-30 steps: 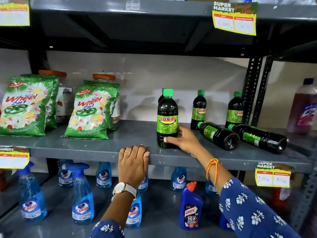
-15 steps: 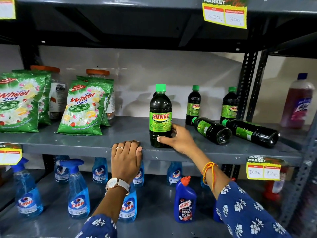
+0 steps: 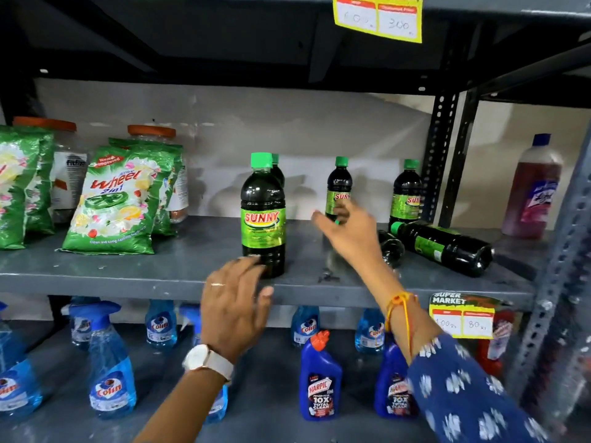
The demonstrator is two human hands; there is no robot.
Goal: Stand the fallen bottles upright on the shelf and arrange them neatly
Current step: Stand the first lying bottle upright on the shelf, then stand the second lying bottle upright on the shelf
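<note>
A dark Sunny bottle [image 3: 263, 215] with a green cap stands upright near the front of the grey shelf [image 3: 153, 276], and another bottle's cap [image 3: 275, 159] peeks out behind it. Two more bottles stand at the back [image 3: 339, 183] [image 3: 406, 193]. One fallen bottle [image 3: 444, 247] lies on its side at the right. A second fallen bottle [image 3: 391, 247] is mostly hidden behind my right hand [image 3: 350, 233], which hovers over its neck, blurred, with fingers spread. My left hand [image 3: 236, 308] is off the shelf edge, fingers apart, just below the front bottle's base.
Green Wheel detergent packs [image 3: 118, 199] and orange-lidded jars [image 3: 152, 132] fill the shelf's left. A reddish bottle [image 3: 531, 193] stands beyond the perforated post [image 3: 441, 161]. On the lower shelf are Colin sprays [image 3: 110, 378] and Harpic bottles [image 3: 319, 385]. A price tag [image 3: 462, 318] hangs on the edge.
My right hand let go of the front upright bottle and moved right over a fallen one. My left hand lifted off the shelf edge and shifted right.
</note>
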